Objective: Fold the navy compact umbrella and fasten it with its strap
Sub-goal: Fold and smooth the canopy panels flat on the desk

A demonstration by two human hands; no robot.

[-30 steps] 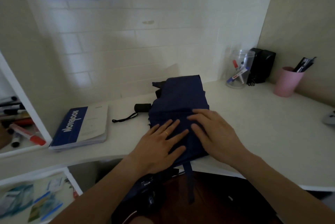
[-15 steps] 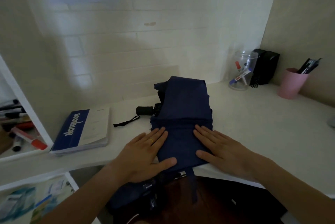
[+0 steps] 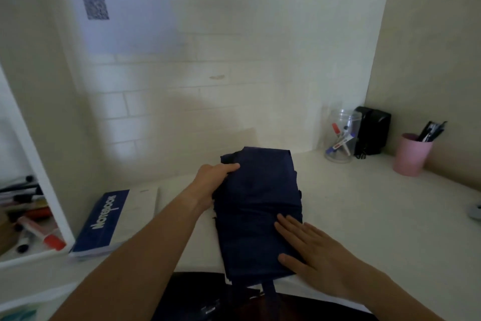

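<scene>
**Rolling up the flattened canopy**

The navy umbrella (image 3: 257,206) lies on the white desk (image 3: 364,216) straight in front of me, its canopy pressed into a flat, long panel that runs from the desk's near edge away toward the tiled wall. The near end hangs a little over the edge, and the strap (image 3: 268,292) dangles from it, loose and not yet fastened.

My right hand (image 3: 312,253) rests flat on the near right part of the fabric, fingers spread and straight, gripping nothing. I judge it is there as a weight, so the pleats hold their shape and the bundle does not slide while the other side is worked.

My left hand (image 3: 213,182) is at the far left edge, its fingers curled over the top of the cloth and the thumb side tucked under the edge, so it is closed on the umbrella's rim of fabric. That grip looks right for turning the left side over toward the middle and starting the roll around the shaft, which is hidden under the cloth.

A blue notebook (image 3: 109,219) lies to the left, apart from the umbrella, so it leaves room for the turn. The likely slip is loose pleats fanning out once my right palm lifts.
</scene>
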